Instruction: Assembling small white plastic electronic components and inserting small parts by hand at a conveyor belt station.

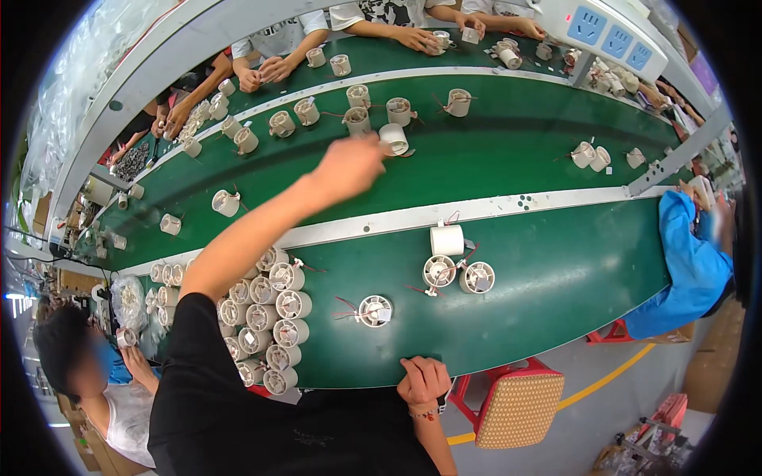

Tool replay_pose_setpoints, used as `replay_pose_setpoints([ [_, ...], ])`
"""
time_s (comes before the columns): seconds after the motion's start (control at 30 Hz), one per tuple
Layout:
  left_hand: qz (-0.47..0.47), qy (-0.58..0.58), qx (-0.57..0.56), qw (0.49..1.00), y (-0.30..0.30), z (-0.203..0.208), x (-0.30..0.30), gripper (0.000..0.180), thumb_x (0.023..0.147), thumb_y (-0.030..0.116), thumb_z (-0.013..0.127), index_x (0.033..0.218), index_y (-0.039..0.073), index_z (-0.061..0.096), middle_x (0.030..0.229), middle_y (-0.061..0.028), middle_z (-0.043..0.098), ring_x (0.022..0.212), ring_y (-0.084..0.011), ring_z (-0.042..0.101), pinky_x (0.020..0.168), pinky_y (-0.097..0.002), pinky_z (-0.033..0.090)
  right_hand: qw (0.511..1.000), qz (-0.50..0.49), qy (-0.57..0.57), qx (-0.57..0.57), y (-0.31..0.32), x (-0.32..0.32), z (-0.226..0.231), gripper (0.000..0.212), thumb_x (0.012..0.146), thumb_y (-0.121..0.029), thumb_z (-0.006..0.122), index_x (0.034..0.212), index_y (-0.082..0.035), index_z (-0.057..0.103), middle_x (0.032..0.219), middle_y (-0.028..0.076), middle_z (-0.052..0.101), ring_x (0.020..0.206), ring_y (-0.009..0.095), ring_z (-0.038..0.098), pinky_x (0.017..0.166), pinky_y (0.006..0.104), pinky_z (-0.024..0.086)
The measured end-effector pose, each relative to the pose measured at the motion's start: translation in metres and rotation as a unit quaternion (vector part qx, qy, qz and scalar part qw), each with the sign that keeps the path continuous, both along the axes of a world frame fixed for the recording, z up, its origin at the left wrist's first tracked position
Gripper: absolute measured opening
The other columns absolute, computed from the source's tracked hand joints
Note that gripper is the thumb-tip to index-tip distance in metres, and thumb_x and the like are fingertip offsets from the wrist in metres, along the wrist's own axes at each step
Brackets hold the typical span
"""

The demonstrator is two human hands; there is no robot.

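Note:
My left hand (353, 168) reaches over the far green belt, blurred by motion. Its fingertips are right beside a tilted white cylindrical fan housing (393, 139); whether they grip it cannot be made out. Just beyond stand two more housings, one with an open top (357, 120) and one with wires (398, 111). My right hand (423, 381), a bracelet at its wrist, rests at the near table edge with fingers curled and nothing visible in them. Ahead of it on the table lie a single spoked housing (375, 311) with red wires and a small cluster of housings (439, 271).
Many housings are stacked (262, 317) at the table's left, under my left arm. A white metal rail (548, 200) divides table and belt. Co-workers' hands (417, 38) work along the far side. A red-framed stool (520, 404) stands near right; a person in blue (686, 254) sits at right.

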State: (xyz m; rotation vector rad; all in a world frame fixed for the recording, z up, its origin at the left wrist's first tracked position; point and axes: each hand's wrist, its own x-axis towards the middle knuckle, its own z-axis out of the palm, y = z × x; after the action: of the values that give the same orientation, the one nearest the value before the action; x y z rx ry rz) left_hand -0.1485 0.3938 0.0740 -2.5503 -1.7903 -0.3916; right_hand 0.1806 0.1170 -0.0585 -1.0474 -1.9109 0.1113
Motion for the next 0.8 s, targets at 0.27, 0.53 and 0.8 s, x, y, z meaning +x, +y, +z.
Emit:
replay_pose_setpoints([
  [0.27, 0.195, -0.001, 0.116, 0.974, 0.035, -0.078, -0.058, 0.022, 0.09, 0.003, 0.073, 0.112, 0.006, 0.072, 0.096, -0.0135, 0.071, 0.079, -0.0334, 0.074, 0.069, -0.0469, 0.062, 1.0, 0.014, 0.002, -0.014, 0.001, -0.001, 0.001, 0.023, 0.073, -0.001, 0.066, 0.086, -0.012, 0.08, 0.087, 0.003, 0.072, 0.074, 0.024, 0.067, 0.064, 0.0351, 0.054],
  [0.53, 0.188, -0.469, -0.185, 0.843, 0.051, -0.065, -0.065, 0.037, 0.096, 0.004, 0.074, 0.133, -0.002, 0.071, 0.077, -0.003, 0.063, 0.053, -0.0138, 0.064, 0.042, -0.0308, 0.049, 0.995, 0.064, 0.05, -0.064, 0.009, 0.0, 0.019, 0.024, 0.071, 0.006, 0.066, 0.084, -0.009, 0.078, 0.083, 0.004, 0.07, 0.074, 0.025, 0.067, 0.064, 0.0352, 0.054],
  [0.8, 0.194, -0.388, -0.155, 0.888, 0.04, -0.076, -0.077, 0.021, 0.098, 0.006, 0.077, 0.116, -0.004, 0.074, 0.075, -0.0085, 0.064, 0.047, -0.0181, 0.063, 0.044, -0.0343, 0.051, 0.962, 0.172, 0.046, -0.205, 0.183, -0.105, 0.133, 0.014, 0.094, 0.007, 0.06, 0.099, -0.001, 0.071, 0.096, 0.016, 0.07, 0.092, 0.04, 0.07, 0.082, 0.0442, 0.056],
])
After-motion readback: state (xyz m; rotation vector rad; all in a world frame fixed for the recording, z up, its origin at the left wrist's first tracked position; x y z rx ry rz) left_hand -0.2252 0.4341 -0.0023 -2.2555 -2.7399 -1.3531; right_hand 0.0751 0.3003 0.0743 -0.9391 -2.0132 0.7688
